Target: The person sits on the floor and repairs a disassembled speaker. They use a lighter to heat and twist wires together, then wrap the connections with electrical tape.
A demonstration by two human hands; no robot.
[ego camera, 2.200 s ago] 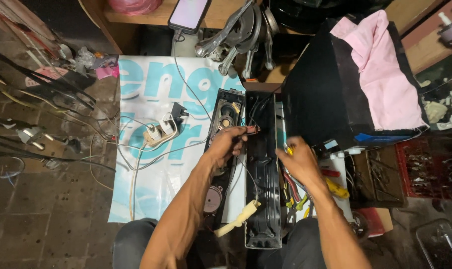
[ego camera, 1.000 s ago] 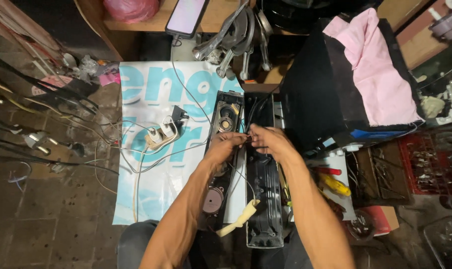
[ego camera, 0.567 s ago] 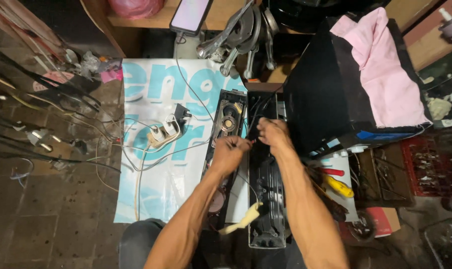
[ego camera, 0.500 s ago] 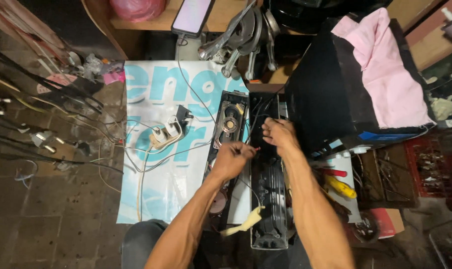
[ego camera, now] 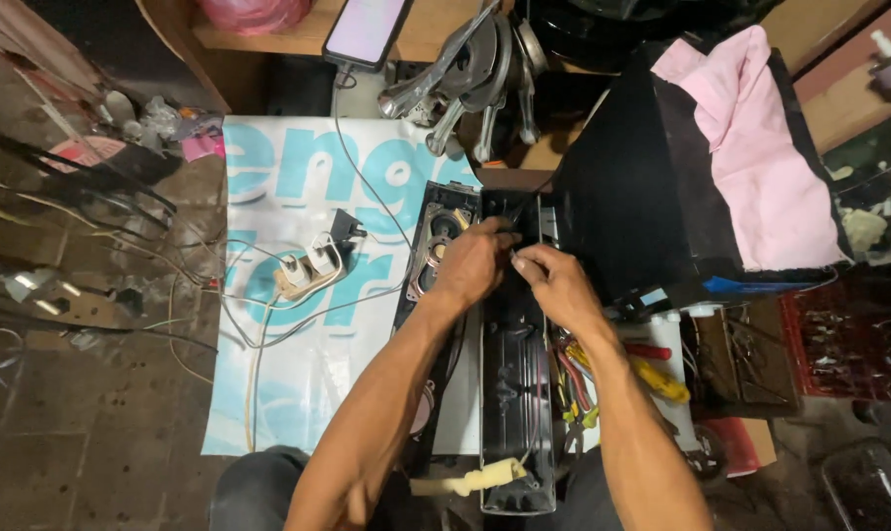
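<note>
A long black open housing [ego camera: 512,393] lies on the floor between my legs, with a narrow black speaker panel [ego camera: 435,258] beside it on the left. My left hand [ego camera: 473,264] reaches into the far end of the housing, fingers closed on something small I cannot make out. My right hand [ego camera: 553,280] sits just right of it, fingertips pinched near the same spot. Both hands almost touch. A pale yellow tool handle [ego camera: 470,480] rests across the near end of the housing.
A white and blue printed sheet [ego camera: 298,295] covers the floor, with a white power strip [ego camera: 308,267] and loose wires on it. A black box with pink cloth [ego camera: 750,157] stands right. Yellow and red tools [ego camera: 652,374] lie beside it. A phone [ego camera: 367,29] lies on the shelf.
Both hands have moved up the housing to its far end and come close together. The right hand left the tools at the right side.
</note>
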